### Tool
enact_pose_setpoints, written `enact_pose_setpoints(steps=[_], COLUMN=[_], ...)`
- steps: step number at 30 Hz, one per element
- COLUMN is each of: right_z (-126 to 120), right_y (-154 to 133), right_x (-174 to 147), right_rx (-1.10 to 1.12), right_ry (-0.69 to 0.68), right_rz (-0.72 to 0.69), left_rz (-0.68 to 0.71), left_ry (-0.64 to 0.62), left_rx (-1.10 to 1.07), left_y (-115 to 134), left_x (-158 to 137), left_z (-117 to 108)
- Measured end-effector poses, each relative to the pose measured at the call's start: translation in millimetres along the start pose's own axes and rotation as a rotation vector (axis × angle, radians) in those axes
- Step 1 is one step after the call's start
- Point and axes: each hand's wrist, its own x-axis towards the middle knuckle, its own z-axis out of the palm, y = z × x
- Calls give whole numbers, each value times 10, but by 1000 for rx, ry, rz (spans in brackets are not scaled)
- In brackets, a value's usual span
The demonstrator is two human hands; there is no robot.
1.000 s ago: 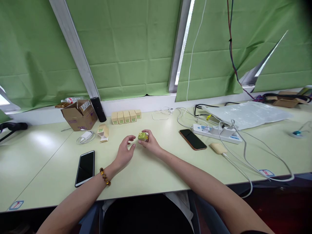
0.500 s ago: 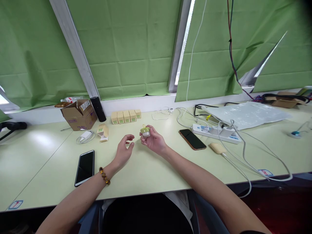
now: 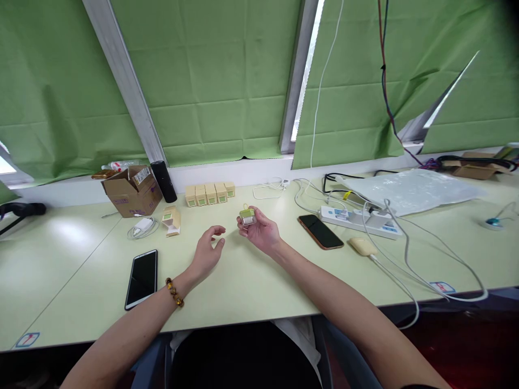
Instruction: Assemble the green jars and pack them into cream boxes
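Between the fingers and thumb of my right hand (image 3: 263,231) is a small clear container with a green lid (image 3: 247,217), held up over the middle of the table. A thin loop stands on top of its lid; what is inside looks whitish, too small to name. My left hand (image 3: 208,249) hovers to the left of it, fingers curved and apart from the thumb, holding nothing. An opened small cardboard box (image 3: 171,220) stands beyond my left hand. Farther back is a row of several small kraft boxes (image 3: 210,194) with green labels.
A white-framed phone (image 3: 141,279) lies left of my left forearm. On the right are another phone (image 3: 320,232), a power strip (image 3: 360,221) with cables and a cream oval case (image 3: 362,247). A carton (image 3: 133,193) and black cylinder (image 3: 163,181) stand at back left.
My right hand has shifted slightly right with the green-lidded container, which has turned so more of its clear body faces me. My left hand has barely moved.
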Motion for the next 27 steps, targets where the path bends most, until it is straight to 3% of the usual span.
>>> enact_pose_setpoints(steps=[6, 10, 15, 20, 24, 27], right_z=[-124, -227, -233, -147, -80, -51], right_y=[172, 297, 297, 254, 283, 324], right_x=[102, 154, 111, 72, 47, 37], right_rx=[-103, -466, -1013, -1250, -1371, -1450], right_ry=[62, 181, 321, 310, 273, 240], right_rz=[-22, -74, -208, -204, -128, -114], left_rz=[26, 9, -5, 84, -259, -493], left_ry=[-26, -2, 124, 298, 115, -48], left_rx=[114, 142, 249, 737, 1164, 1206], left_y=[-36, -31, 12, -61, -257, -414], left_x=[16, 137, 440, 747, 951, 1063], left_z=[-9, -130, -518, -950, -1194, -1292])
